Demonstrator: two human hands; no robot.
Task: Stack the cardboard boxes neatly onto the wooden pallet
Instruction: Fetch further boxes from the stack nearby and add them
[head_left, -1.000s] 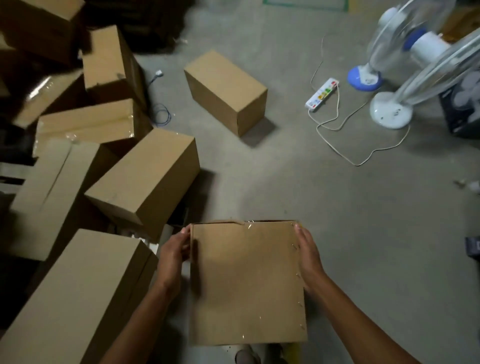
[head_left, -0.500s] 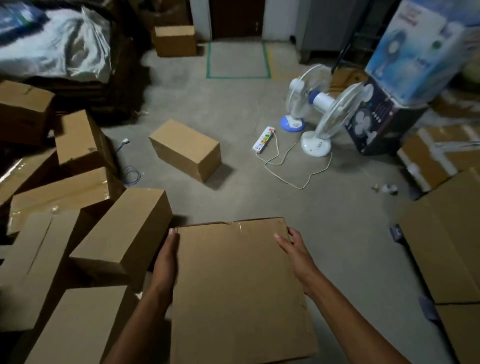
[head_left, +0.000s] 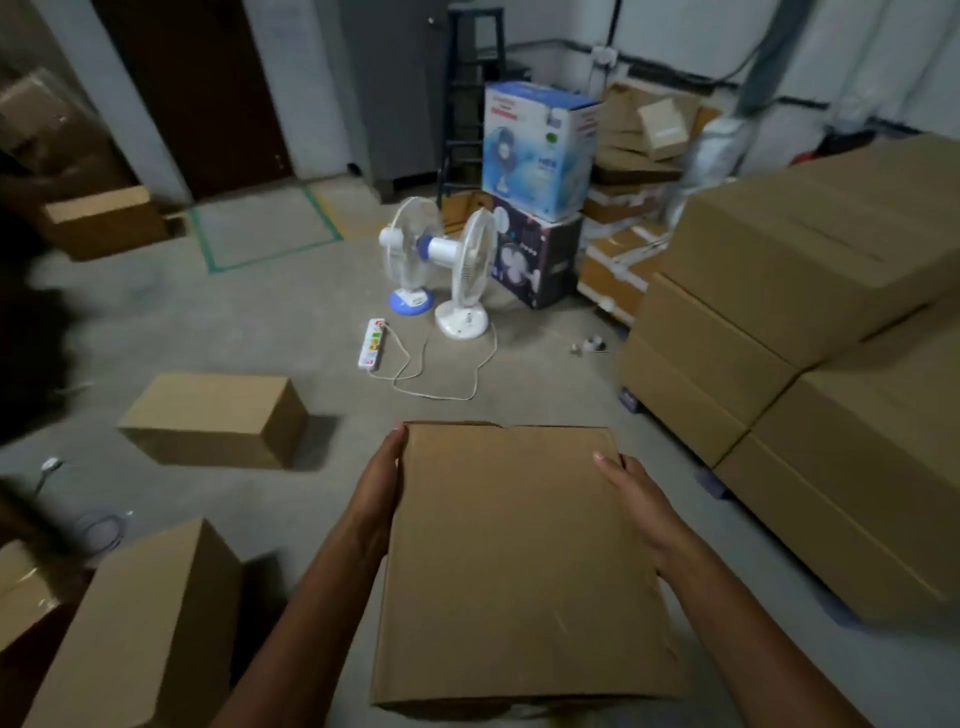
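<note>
I carry a plain brown cardboard box (head_left: 514, 561) in front of me, held above the concrete floor. My left hand (head_left: 376, 493) presses flat against its left side with straight fingers. My right hand (head_left: 636, 499) lies along its right edge, fingers straight, fingertips on the top face. A stack of large cardboard boxes (head_left: 810, 332) rises at the right, several layers high; the pallet's blue feet (head_left: 714, 483) show under its lower edge. A loose box (head_left: 213, 418) lies on the floor to the left, another (head_left: 140, 623) at the lower left.
Two white table fans (head_left: 441, 270) stand on the floor ahead, with a power strip (head_left: 371, 344) and a trailing white cord (head_left: 441, 374). Printed fan cartons (head_left: 537, 197) and more boxes are piled behind them. A dark door (head_left: 192, 93) is in the far wall.
The view has swung up and to the right, away from the pile of loose boxes toward the stack at the right. The box stays held between both hands.
</note>
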